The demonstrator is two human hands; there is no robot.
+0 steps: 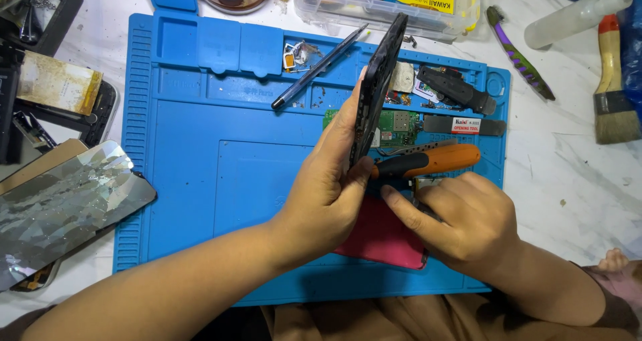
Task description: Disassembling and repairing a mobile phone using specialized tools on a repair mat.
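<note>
We see the left hand (328,180) gripping a slim black phone frame (378,87), tilted on edge above the blue silicone repair mat (194,174). The right hand (461,224) pinches what seems a small part beside the orange-handled tool (435,159), over a pink rectangular pad (381,237).

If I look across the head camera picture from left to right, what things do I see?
Cracked phone screen → blue work mat → left hand holding a black phone frame → right hand → purple-green brush → paintbrush.
</note>
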